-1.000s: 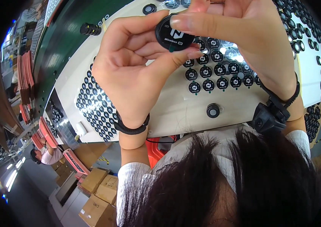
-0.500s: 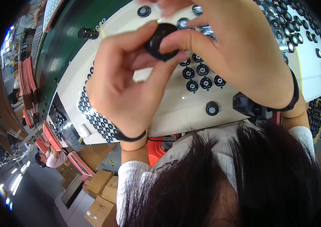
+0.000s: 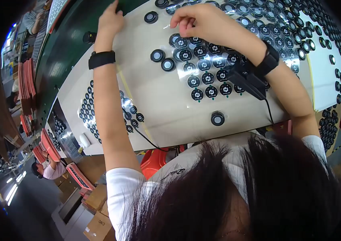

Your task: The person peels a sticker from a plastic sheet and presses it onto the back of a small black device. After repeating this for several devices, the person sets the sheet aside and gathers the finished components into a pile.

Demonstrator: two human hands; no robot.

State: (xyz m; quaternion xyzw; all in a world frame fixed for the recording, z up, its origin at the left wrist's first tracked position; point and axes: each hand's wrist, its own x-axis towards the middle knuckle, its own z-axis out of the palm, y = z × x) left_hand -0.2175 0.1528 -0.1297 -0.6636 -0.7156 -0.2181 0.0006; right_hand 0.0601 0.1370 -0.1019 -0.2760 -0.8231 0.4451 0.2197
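Observation:
My left hand point(image 3: 111, 23) reaches out over the table's far left edge, above the green belt point(image 3: 68, 38). Its forefinger is stretched and the thumb stands apart, with nothing visible in it. My right hand point(image 3: 194, 22) hovers by the far part of the sheet of black round labels point(image 3: 208, 78). Its fingers are loosely curved and apart, and I see nothing between them. Close by lie black round caps with pale centres: one cap point(image 3: 151, 17) between the hands and a pair, including this cap point(image 3: 167, 64), nearer me. Another cap point(image 3: 217, 118) stands near the front edge.
A row of black round parts point(image 3: 89, 37) on the belt is partly behind my left arm. Many caps point(image 3: 311, 28) crowd the far right, some on a white board point(image 3: 323, 72). More labels point(image 3: 88, 106) lie at left. A black device with a cable point(image 3: 249, 80) is beneath my right wrist.
The black round part held between both hands is no longer in them. My left hand has moved away to the far left, and my right hand has drawn back from the middle.

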